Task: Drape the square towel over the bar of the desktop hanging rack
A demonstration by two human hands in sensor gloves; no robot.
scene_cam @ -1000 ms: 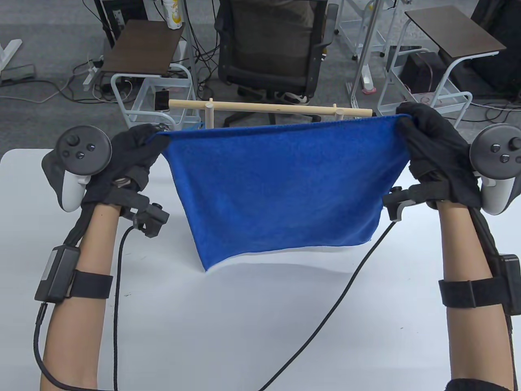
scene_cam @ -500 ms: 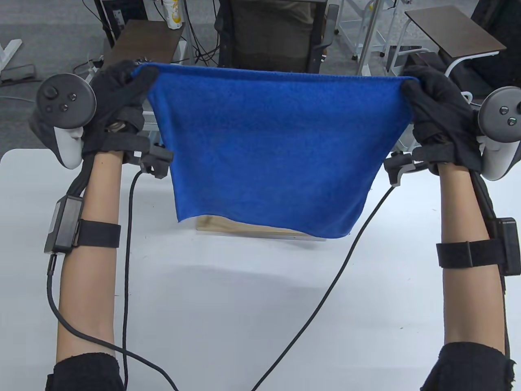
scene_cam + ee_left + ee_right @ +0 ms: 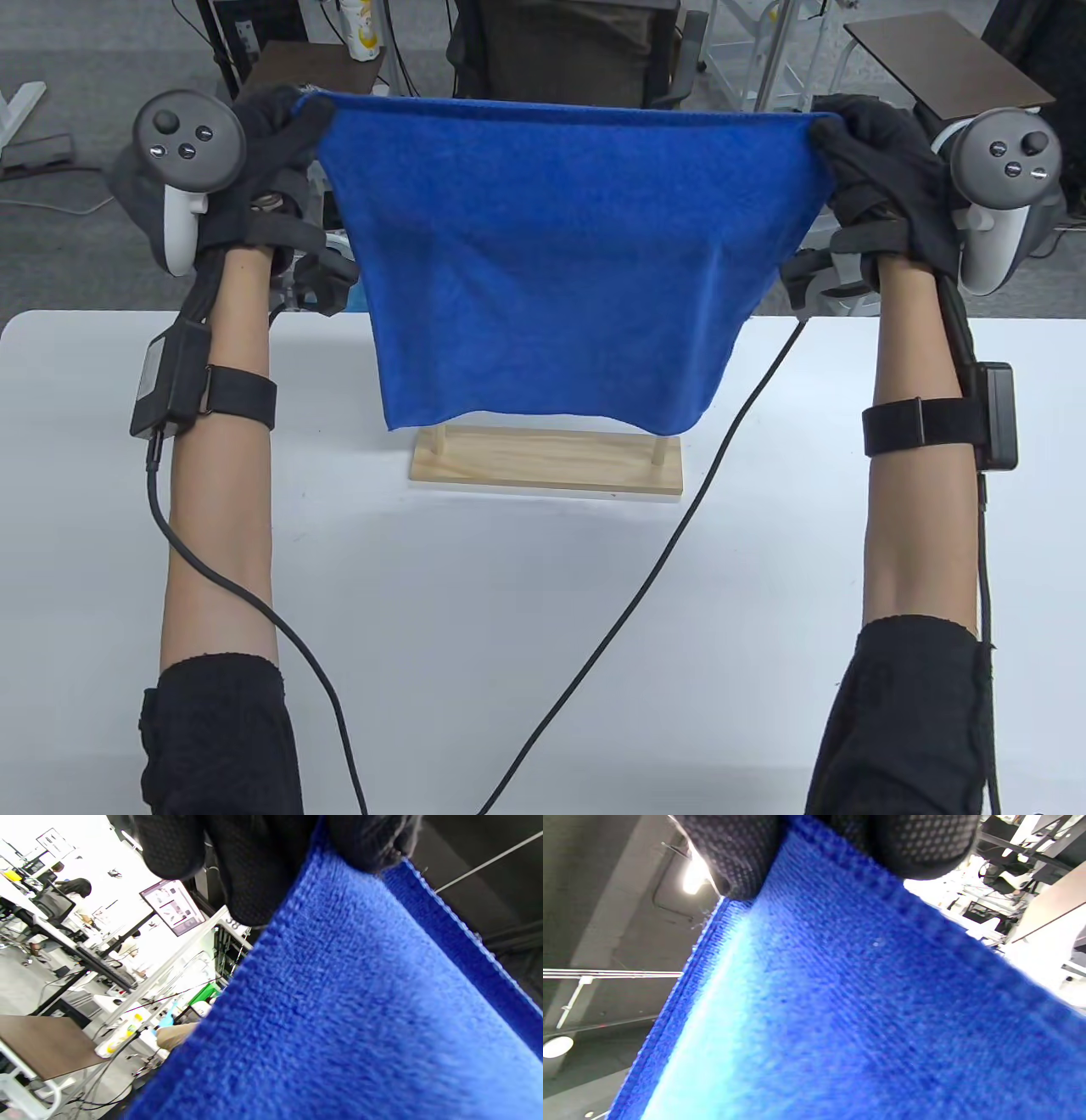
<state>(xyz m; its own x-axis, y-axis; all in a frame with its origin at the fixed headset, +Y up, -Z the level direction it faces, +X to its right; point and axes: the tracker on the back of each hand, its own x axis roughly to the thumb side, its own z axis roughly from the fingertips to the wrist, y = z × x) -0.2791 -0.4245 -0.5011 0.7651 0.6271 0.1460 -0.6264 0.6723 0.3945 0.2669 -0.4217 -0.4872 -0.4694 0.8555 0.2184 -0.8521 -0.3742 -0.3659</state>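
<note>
Table view: your left hand (image 3: 263, 170) and right hand (image 3: 882, 182) pinch blue towel's (image 3: 560, 263) top corners, spread above rack base (image 3: 547, 458).

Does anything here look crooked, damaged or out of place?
Nothing stands out. The left hand and right hand hold the blue towel spread flat, undamaged; the wooden rack base sits square on the table.

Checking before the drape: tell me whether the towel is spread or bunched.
Spread. The towel hangs flat, its top edge taut between the left hand and right hand.
</note>
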